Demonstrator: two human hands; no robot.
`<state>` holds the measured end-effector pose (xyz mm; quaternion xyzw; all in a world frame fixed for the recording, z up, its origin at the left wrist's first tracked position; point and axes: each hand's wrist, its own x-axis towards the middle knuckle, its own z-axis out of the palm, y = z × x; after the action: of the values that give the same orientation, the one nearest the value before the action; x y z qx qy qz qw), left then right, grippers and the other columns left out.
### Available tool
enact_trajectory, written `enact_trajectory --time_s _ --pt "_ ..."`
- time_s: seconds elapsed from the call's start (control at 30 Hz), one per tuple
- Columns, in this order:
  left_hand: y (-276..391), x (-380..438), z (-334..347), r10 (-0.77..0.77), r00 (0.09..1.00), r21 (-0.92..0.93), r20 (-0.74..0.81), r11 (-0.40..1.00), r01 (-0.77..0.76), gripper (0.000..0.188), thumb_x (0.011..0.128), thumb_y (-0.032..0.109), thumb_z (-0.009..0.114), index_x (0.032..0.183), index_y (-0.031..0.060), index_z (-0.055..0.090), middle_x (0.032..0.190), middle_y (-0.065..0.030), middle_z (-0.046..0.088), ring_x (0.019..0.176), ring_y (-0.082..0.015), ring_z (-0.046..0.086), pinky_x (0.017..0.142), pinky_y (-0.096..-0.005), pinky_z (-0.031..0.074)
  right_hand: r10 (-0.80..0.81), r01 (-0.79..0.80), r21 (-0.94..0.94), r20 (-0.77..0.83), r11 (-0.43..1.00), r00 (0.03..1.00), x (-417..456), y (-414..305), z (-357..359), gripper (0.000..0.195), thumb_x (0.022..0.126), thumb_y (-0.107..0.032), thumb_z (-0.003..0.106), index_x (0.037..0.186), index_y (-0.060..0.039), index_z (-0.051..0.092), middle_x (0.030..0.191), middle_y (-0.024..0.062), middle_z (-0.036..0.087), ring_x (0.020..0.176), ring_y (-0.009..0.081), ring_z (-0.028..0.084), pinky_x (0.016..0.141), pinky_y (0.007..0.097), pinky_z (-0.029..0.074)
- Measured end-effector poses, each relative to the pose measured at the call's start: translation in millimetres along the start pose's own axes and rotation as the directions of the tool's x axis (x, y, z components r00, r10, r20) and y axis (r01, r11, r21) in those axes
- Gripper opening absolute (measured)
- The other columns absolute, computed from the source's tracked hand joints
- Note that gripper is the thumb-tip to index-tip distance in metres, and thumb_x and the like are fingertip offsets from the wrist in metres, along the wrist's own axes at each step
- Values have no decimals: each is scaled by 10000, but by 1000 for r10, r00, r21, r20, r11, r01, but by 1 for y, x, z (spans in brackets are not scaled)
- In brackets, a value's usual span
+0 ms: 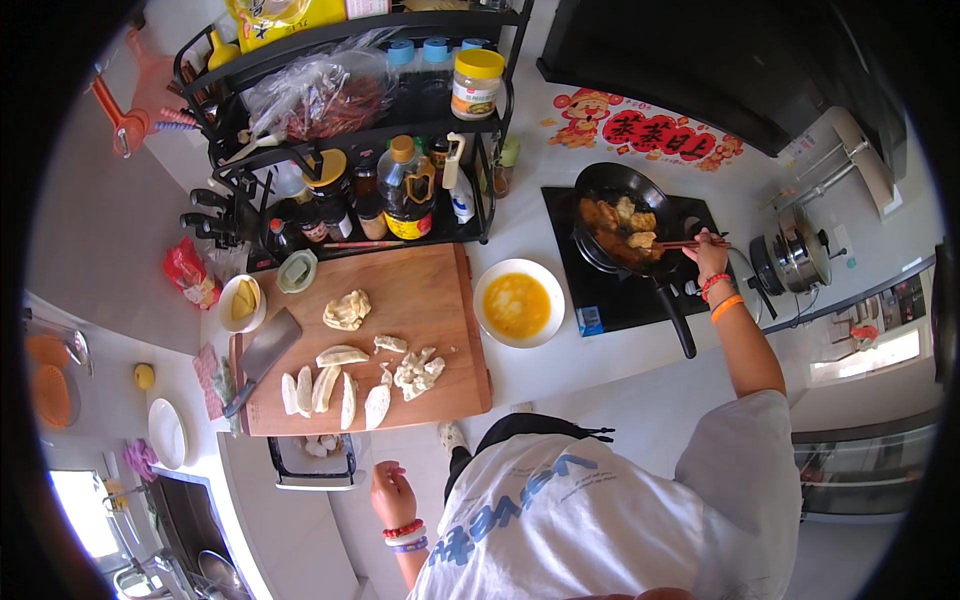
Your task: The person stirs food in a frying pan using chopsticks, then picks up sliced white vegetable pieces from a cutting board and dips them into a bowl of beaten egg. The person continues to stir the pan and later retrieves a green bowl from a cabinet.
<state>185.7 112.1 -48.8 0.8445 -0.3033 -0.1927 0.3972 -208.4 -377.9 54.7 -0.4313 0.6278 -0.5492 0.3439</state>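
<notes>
My right hand [706,255] grips a pair of wooden chopsticks [675,244], whose tips touch a golden fried piece [643,240] in the black wok [626,180]. Several browned pieces lie in dark oil there, and the wok's handle [676,319] points towards me. My left hand [393,495] hangs beside my body below the counter edge, fingers loosely curled, with nothing seen in it. Left of the hob, a white bowl [556,296] holds beaten egg [517,305]. Pale, torn and sliced pieces [418,373] are spread over the wooden cutting board [427,277].
A cleaver [274,345] lies across the board's left edge near a small bowl of yellow slices [244,300]. Behind stands a black rack [352,135] with jars and bottles. The wok rests on a black hob [559,217]; a steel pot [801,255] stands to its right. An open drawer-like bin [315,480] juts out below.
</notes>
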Motion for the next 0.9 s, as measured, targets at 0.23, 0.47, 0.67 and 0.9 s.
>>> enact_trajectory --time_s 0.23,0.47,0.67,0.9 --pt "-4 -4 -4 -5 1000 -11 -1 1000 5 155 732 -62 446 826 42 513 698 -92 585 619 -220 588 545 -313 453 -125 150 -152 158 977 979 -10 4 2 206 872 -197 488 835 1 528 757 69 531 597 170 576 521 309 556" --pt "-7 -11 -7 21 1000 25 -10 999 -21 172 750 -72 419 843 41 510 695 -85 583 616 -184 586 528 -283 448 -243 262 -288 101 921 965 -31 -29 -2 262 884 -245 471 803 2 507 732 78 560 462 176 572 410 248 492" --pt "4 -10 -1 25 1000 17 6 1000 -25 159 740 -62 434 830 42 514 696 -87 585 612 -205 584 536 -300 450 -292 333 -300 176 894 940 -18 -2 1 273 881 -221 464 766 20 520 700 81 572 464 170 580 415 249 495" --pt "13 -16 2 -12 1000 23 9 1000 11 159 728 -69 440 821 37 513 693 -93 583 611 -214 585 541 -308 453 -297 335 -138 238 932 925 -10 6 21 202 877 -176 471 812 8 522 699 50 540 480 158 578 442 247 509"
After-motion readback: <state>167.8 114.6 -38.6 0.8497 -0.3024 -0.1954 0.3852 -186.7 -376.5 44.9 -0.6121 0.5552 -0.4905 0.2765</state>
